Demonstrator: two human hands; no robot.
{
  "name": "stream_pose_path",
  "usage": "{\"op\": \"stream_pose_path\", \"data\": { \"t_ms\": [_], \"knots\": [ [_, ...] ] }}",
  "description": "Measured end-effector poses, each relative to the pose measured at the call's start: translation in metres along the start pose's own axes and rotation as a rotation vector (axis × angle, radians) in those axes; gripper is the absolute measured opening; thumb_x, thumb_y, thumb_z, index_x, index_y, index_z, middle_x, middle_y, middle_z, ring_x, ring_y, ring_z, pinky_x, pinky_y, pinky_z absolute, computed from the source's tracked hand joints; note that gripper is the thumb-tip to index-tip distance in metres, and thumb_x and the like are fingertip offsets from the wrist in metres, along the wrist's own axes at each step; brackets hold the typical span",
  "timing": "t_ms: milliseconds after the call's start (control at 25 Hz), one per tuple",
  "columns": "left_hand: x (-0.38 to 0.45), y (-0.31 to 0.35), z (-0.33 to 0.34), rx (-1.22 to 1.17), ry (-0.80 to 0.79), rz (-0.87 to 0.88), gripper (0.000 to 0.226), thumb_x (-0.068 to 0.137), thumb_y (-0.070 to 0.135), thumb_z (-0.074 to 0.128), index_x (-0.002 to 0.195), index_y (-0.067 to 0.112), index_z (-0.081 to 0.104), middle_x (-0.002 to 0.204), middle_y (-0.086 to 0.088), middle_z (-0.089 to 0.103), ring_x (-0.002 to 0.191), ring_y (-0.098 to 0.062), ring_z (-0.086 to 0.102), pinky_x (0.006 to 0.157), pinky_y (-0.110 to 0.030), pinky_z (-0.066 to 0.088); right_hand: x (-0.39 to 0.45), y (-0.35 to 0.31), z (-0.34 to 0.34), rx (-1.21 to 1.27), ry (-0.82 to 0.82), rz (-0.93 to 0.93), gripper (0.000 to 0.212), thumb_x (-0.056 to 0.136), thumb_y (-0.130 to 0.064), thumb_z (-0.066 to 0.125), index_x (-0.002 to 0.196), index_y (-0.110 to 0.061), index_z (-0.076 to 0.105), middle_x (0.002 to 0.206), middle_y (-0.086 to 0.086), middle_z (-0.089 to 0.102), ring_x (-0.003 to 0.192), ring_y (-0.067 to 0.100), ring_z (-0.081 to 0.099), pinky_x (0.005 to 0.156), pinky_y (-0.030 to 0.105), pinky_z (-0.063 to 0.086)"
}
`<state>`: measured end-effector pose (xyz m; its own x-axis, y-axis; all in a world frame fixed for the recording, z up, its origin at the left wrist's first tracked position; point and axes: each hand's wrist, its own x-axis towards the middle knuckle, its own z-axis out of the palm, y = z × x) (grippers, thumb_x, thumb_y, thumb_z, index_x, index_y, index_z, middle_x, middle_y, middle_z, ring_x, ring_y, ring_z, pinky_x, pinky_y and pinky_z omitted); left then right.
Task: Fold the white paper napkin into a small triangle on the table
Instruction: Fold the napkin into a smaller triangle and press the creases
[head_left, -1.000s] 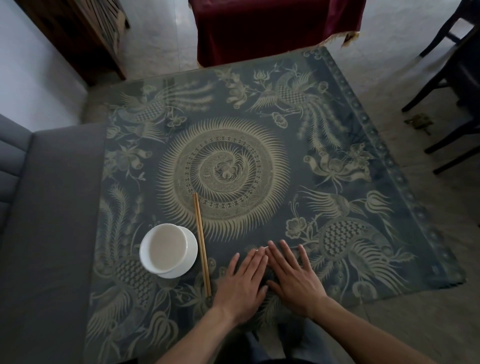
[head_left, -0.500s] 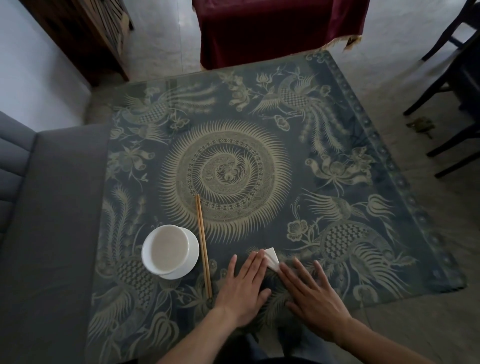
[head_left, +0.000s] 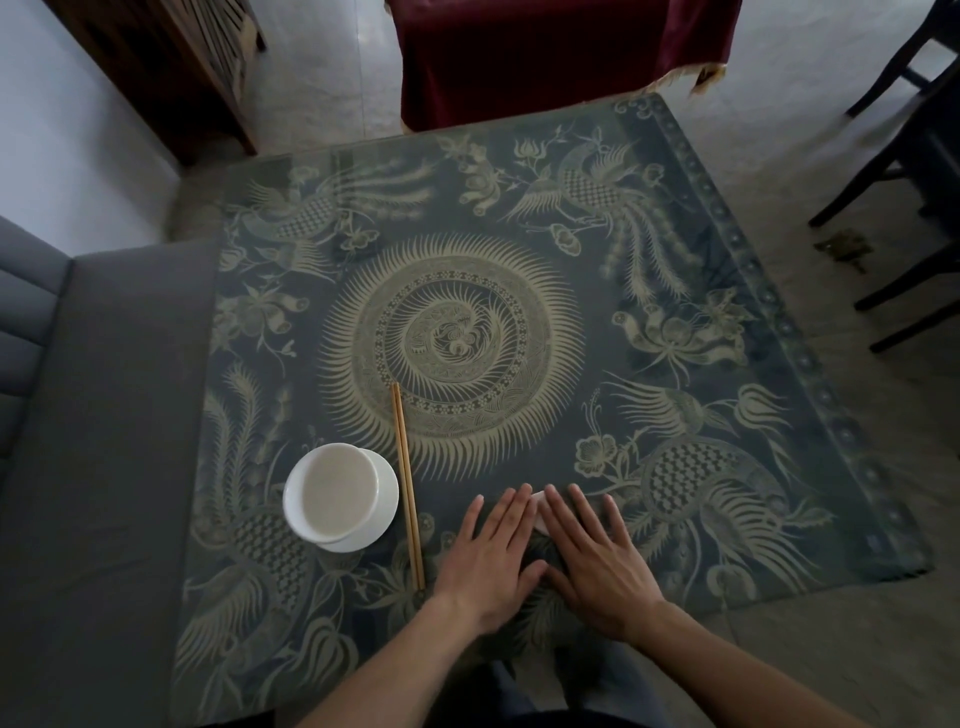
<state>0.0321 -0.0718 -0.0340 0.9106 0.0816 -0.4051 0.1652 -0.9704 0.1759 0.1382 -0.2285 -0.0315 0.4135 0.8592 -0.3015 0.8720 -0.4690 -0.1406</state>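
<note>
Our flat left hand (head_left: 496, 551) and right hand (head_left: 592, 561) cover the napkin (head_left: 538, 512), hiding its axis; chopsticks (head_left: 408, 486) and bowl (head_left: 338, 491) lie left on the bench (head_left: 675, 291).

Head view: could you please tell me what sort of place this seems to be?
Probably a home living or dining room. A low table with a patterned cloth stands beside a grey sofa, with dark wooden chairs on a tiled floor. A white bowl and chopsticks suggest a meal setting.

The scene was seen through a single wide-angle camera worn on the head, directed forward and steeply down. The square table covered in a dark blue-grey cloth with pale phoenix patterns (head_left: 519, 291) was viewed from its near edge, at arm's reach.
</note>
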Motion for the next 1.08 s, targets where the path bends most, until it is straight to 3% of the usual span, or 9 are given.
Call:
{"op": "stream_pose_path", "data": {
  "t_ms": [160, 400, 520, 640, 800, 960, 1080],
  "knots": [
    [-0.002, 0.002, 0.003, 0.045, -0.018, -0.026, 0.070, 0.101, 0.057, 0.007, 0.151, 0.014, -0.018, 0.158, -0.001, -0.029, 0.142, -0.014, -0.031, 0.117, -0.048, -0.014, -0.001, -0.001, 0.005, -0.001, -0.002, 0.027, 0.071, 0.098, -0.057, 0.024, 0.153, -0.013, 0.019, 0.161, 0.004, 0.013, 0.147, 0.030, 0.010, 0.112, 0.053, 0.006],
    [-0.020, -0.007, 0.010, 0.007, -0.020, -0.150, 0.070, 0.095, 0.056, -0.006, 0.151, 0.015, -0.017, 0.159, 0.001, -0.026, 0.144, -0.016, -0.027, 0.116, -0.052, -0.012, -0.001, 0.000, 0.003, 0.000, 0.012, 0.004, 0.070, 0.094, -0.053, 0.032, 0.150, -0.010, 0.029, 0.159, 0.006, 0.023, 0.145, 0.030, 0.019, 0.110, 0.054, 0.013],
    [-0.022, -0.001, 0.006, -0.036, 0.029, -0.195, 0.069, 0.099, 0.053, 0.002, 0.152, 0.012, -0.010, 0.161, -0.002, -0.016, 0.146, -0.019, -0.021, 0.116, -0.052, -0.009, -0.001, 0.000, 0.002, 0.001, 0.014, 0.012, 0.070, 0.095, -0.053, 0.031, 0.150, -0.010, 0.029, 0.159, 0.006, 0.023, 0.145, 0.031, 0.019, 0.110, 0.053, 0.012],
    [-0.010, 0.011, -0.001, -0.067, 0.078, -0.155, 0.067, 0.101, 0.050, 0.011, 0.153, 0.012, -0.008, 0.161, -0.002, -0.018, 0.147, -0.020, -0.018, 0.117, -0.055, -0.008, -0.001, -0.001, 0.003, -0.004, 0.006, 0.020, 0.069, 0.096, -0.052, 0.028, 0.151, -0.011, 0.025, 0.159, 0.006, 0.018, 0.146, 0.032, 0.013, 0.110, 0.053, 0.008],
    [0.001, 0.016, -0.001, -0.044, 0.025, -0.051, 0.067, 0.101, 0.053, 0.009, 0.150, 0.016, -0.019, 0.158, 0.002, -0.027, 0.144, -0.016, -0.026, 0.116, -0.053, -0.015, -0.001, 0.000, 0.005, -0.011, 0.001, 0.016, 0.067, 0.096, -0.048, 0.030, 0.152, -0.013, 0.020, 0.161, 0.005, 0.016, 0.147, 0.030, 0.005, 0.111, 0.054, 0.008],
    [-0.012, 0.002, 0.009, 0.030, 0.006, -0.079, 0.066, 0.101, 0.054, 0.006, 0.150, 0.018, -0.020, 0.158, 0.002, -0.029, 0.143, -0.015, -0.030, 0.115, -0.053, -0.014, 0.000, 0.000, 0.007, 0.011, -0.014, 0.021, 0.071, 0.097, -0.054, 0.030, 0.153, -0.013, 0.014, 0.161, 0.003, 0.007, 0.147, 0.031, 0.003, 0.112, 0.053, 0.002],
    [-0.021, -0.004, 0.015, 0.025, 0.004, -0.144, 0.067, 0.098, 0.054, -0.001, 0.150, 0.018, -0.019, 0.158, 0.003, -0.027, 0.144, -0.017, -0.028, 0.115, -0.054, -0.013, 0.000, 0.000, 0.006, -0.007, -0.011, 0.020, 0.072, 0.096, -0.054, 0.032, 0.152, -0.011, 0.019, 0.161, 0.006, 0.013, 0.146, 0.031, 0.010, 0.112, 0.053, 0.006]
  ]
}}
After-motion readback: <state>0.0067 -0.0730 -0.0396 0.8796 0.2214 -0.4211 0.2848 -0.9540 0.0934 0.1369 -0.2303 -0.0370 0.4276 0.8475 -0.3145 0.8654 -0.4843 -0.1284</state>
